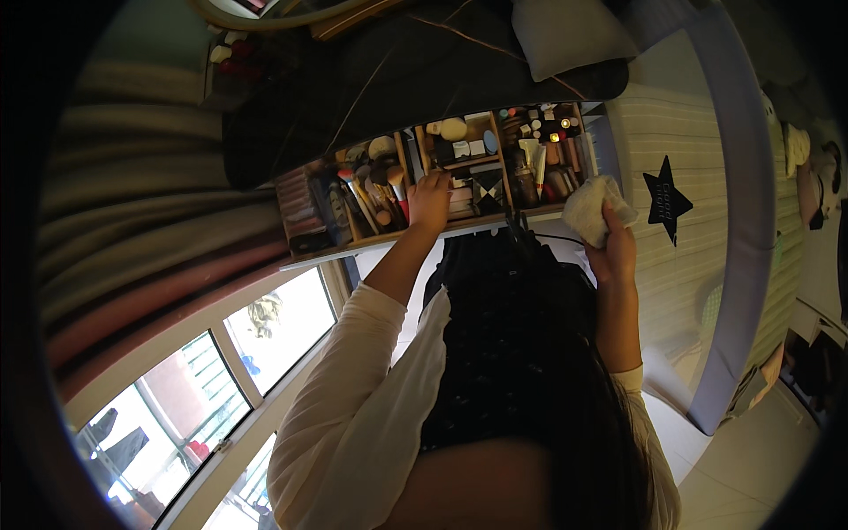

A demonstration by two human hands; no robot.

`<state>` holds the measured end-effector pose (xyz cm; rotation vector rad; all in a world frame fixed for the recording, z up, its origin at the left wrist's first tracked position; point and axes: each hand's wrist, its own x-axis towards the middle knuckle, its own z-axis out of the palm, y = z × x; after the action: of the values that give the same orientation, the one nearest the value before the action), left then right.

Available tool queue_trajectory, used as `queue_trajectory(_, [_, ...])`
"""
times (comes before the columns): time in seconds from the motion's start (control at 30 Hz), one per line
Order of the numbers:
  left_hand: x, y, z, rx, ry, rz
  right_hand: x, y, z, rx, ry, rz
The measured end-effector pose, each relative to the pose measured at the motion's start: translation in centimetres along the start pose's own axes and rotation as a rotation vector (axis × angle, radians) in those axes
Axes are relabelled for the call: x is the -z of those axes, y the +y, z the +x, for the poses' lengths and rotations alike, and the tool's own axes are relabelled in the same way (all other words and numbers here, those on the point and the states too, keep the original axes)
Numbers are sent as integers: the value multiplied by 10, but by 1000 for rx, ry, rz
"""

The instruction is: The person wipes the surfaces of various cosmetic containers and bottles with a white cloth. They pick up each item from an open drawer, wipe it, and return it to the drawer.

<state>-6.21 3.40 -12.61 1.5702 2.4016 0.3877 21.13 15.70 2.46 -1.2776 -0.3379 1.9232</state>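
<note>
A drawer [371, 244] with wooden dividers stands pulled out, filled with cosmetics. My left hand [430, 199] reaches into its middle, over a divider beside the makeup brushes [397, 185]; its fingertips are hidden in the compartment, so its grip cannot be told. Just right of it lie small boxes and a black-and-white patterned case [488, 191]. My right hand [615, 245] holds a crumpled whitish cloth [589, 209] off the drawer's right front corner. Tubes [540, 169], bottles and small jars fill the right compartment; at the left are several upright lip-product tubes [305, 205].
Behind the drawer is a black marbled tabletop [397, 86] bearing a grey cushion-like thing [570, 33]. A bed [676, 278] with a dark star stands at the right. Curtains [152, 165] and a window [278, 331] are at the left.
</note>
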Motion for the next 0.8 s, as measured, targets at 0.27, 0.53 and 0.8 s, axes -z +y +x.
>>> queue_trajectory(0.27, [-16, 1, 7, 27, -104, 102, 7, -7, -6, 25, 17, -21])
queue_trajectory(0.53, [-25, -3, 4, 8, -97, 189, 17, -3, -2, 18, 20, 4])
queue_trajectory(0.8, [-24, -1, -3, 12, -130, 202, 11, 3, -4, 8, -57, -29])
